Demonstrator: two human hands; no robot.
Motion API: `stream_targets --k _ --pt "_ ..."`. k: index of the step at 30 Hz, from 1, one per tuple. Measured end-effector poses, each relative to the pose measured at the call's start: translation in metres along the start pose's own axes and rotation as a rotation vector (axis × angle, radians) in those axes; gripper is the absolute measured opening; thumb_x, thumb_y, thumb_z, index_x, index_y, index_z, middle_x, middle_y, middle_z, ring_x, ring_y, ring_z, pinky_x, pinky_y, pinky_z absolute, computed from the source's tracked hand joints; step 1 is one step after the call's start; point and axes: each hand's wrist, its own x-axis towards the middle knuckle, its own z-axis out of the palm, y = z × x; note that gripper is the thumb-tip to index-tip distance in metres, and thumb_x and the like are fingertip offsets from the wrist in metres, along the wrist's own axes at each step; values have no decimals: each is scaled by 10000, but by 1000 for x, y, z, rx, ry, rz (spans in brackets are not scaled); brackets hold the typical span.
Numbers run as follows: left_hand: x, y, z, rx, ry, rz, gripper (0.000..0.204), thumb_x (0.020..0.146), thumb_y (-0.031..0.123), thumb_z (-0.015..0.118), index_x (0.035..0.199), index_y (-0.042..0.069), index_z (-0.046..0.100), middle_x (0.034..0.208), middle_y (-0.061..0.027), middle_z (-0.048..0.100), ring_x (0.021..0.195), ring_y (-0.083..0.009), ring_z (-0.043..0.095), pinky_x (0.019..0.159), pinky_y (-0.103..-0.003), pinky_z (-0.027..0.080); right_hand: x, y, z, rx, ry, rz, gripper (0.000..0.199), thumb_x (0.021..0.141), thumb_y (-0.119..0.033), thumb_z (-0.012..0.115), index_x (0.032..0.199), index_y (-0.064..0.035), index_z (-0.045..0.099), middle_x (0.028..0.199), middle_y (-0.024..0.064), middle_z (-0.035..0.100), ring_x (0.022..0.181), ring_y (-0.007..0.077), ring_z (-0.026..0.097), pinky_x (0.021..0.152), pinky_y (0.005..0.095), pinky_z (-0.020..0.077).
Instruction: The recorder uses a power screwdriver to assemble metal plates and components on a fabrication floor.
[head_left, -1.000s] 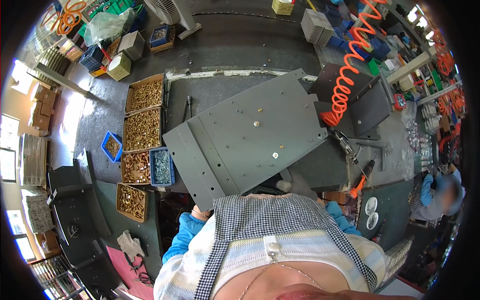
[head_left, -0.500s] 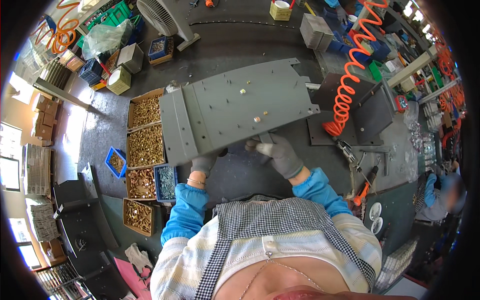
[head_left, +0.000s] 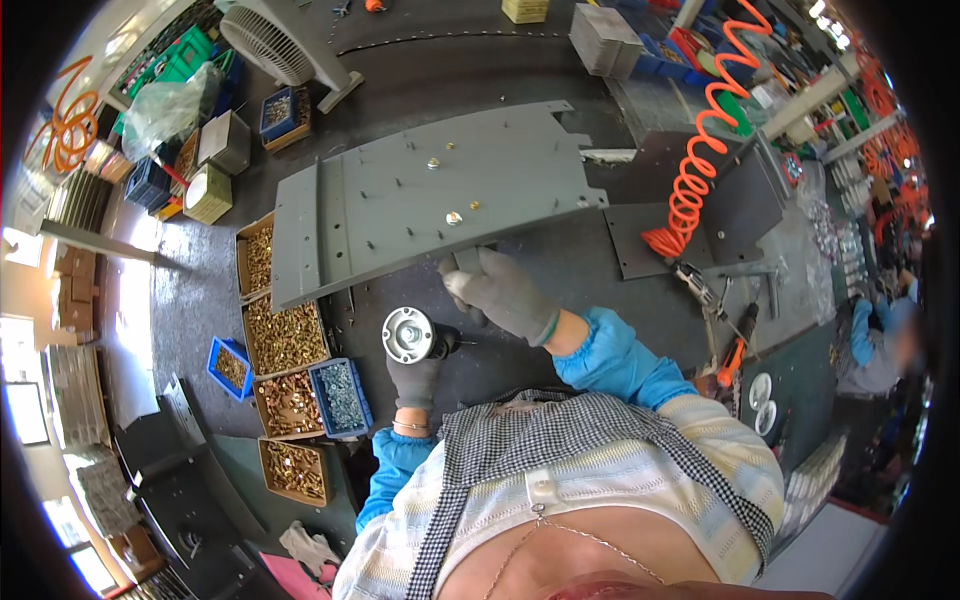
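My left hand (head_left: pixel 412 380), in a grey glove, is closed around a round part (head_left: pixel 408 335) with a silver, holed face and a black body behind it. It is held just off the near edge of a large grey sheet-metal panel (head_left: pixel 400 220). Small studs and a few brass and silver fasteners stand up from this panel. A flat grey tab (head_left: pixel 468 258) shows under the panel's near edge. My gloved right hand (head_left: pixel 510 295) has its fingers closed at this tab; the fingertips are partly hidden.
Cartons of brass fasteners (head_left: pixel 285 335) and a blue bin of silvery fasteners (head_left: pixel 340 397) stand left. At right are a bent dark panel (head_left: pixel 735 215), an orange coiled hose (head_left: pixel 690 190) with an air tool, and an orange-handled driver (head_left: pixel 735 355). A fan (head_left: pixel 270 45) stands far left.
My left hand has come out from beneath the panel's edge, and the round part now shows in it. The panel and my right hand appear shifted left as the view moved.
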Motion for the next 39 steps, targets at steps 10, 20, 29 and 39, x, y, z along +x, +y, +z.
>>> stream_targets --k 10,20,29,39 --pt "-10 15 11 -2 -127 -52 564 747 376 825 1167 56 625 1085 -53 673 992 -198 637 893 -337 495 33 -60 -12 113 -75 -33 350 912 -299 550 689 -30 572 601 50 563 403 146 518 388 285 389" --pt "-22 15 13 -63 -55 -36 481 730 241 825 1124 43 633 1078 -84 684 992 -215 657 886 -336 510 250 -115 -63 105 52 -211 171 882 -128 663 746 -30 627 634 67 596 535 163 564 527 320 502" --pt "-32 -7 2 -33 -143 -117 493 732 254 807 1151 53 642 1108 -95 687 1052 -236 648 927 -348 502 344 -119 -116 175 102 -73 127 928 -142 628 847 -45 637 729 39 603 615 151 588 661 349 580" --pt "15 33 5 -134 -157 -35 579 668 262 883 1127 47 604 1045 -70 675 956 -199 658 861 -335 523 316 -105 -170 277 22 -268 247 901 -116 654 1109 9 606 1006 121 645 922 236 670 872 374 569"
